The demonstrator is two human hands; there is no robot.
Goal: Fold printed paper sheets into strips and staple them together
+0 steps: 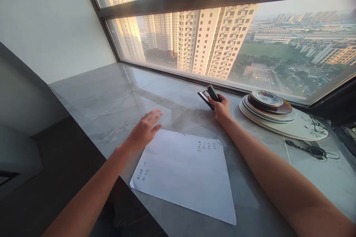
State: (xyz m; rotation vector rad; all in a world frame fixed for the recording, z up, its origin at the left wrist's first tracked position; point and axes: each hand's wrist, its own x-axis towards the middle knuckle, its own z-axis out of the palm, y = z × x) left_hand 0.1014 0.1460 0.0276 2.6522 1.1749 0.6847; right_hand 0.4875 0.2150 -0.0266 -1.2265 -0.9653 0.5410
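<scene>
Item 1. White wall point(41, 18), far left, meeting a grey stone sill point(111, 96) that runs the full width beneath the window point(278, 44).

Item 2. Left hand point(144, 129), left of centre. Open, fingers stretched forward and flat, holding nothing. It sits at the upper left corner of the paper and is slightly blurred. Whether it touches the sill cannot be told.

Item 3. Sheet of paper point(186, 174), white, lying flat on the sill between the two forearms, turned at an angle. Small handwriting shows near its lower left and upper right corners, too small to read.

Item 4. Dark stapler point(208, 96), centre, close to the window frame and well beyond the paper's far edge. It is held at its rear end, with its front pointing left.

Item 5. Right hand point(221, 109), just right of the stapler, fingers closed around it and wrist resting low over the sill.

Item 6. Stack of plates point(267, 105), right of that hand: a small patterned plate on a brown one, pale plates beneath.

Item 7. White platter point(306, 127), bottom of the stack, with a dark painted motif at its right side.

Item 8. Small dark object point(313, 151), far right on the sill, just in front of the platter. Its kind cannot be told.
</scene>
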